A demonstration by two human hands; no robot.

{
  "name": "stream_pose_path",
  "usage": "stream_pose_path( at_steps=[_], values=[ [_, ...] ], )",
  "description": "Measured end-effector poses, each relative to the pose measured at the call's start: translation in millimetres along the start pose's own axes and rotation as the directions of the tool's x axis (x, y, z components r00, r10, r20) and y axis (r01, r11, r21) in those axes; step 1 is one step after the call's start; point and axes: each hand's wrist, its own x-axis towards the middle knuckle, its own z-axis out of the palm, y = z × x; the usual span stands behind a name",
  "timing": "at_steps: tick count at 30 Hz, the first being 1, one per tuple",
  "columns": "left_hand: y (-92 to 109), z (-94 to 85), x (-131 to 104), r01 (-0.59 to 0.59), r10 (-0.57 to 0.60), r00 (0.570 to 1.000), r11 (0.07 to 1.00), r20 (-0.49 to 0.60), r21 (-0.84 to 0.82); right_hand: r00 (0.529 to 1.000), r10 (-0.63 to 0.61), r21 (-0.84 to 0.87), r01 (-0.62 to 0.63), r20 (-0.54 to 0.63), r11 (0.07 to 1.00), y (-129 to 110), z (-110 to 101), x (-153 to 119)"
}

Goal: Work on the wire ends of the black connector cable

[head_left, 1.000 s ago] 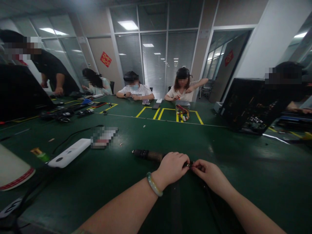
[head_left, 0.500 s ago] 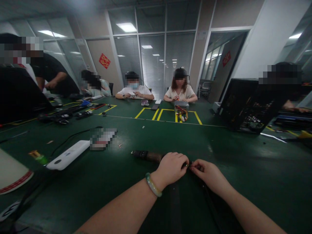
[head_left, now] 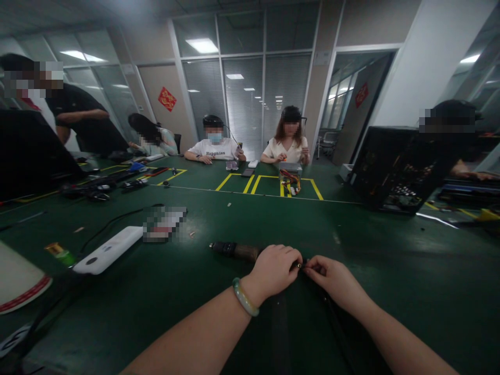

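A dark cylindrical tool (head_left: 236, 250) with a brown middle and a metal tip lies on the green table, its tip pointing left. My left hand (head_left: 275, 268), with a jade-coloured bangle (head_left: 245, 297) at the wrist, is wrapped over the tool's right end. A tiny gold-coloured metal end shows by its fingertips. Just to the right, my right hand (head_left: 332, 278) pinches something small and dark where a black cable (head_left: 332, 312) runs down toward the table's near edge. The fingertips of both hands nearly meet, and the piece between them is too small to make out.
At the left are a white power bank (head_left: 111, 250), a blurred card-like item (head_left: 164, 224), a small green bottle (head_left: 60, 254) and a pale cup-like object (head_left: 19, 276). A black computer case (head_left: 394, 172) stands at the right. Several people sit or stand around the table (head_left: 242, 224).
Both my hands hold nearly the same place. Across the table, one seated person has lowered a hand to the tabletop, and the person beside has raised a hand.
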Motion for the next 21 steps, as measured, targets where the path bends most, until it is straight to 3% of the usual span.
stream_pose_path(
  at_steps=[21],
  values=[
    [1.5, 0.1, 1.0, 0.001, -0.001, 1.000, 1.000, -0.001, -0.004, 1.000, 0.001, -0.006, -0.001, -0.010, 1.000, 0.0, 1.5, 0.8]
  ],
)
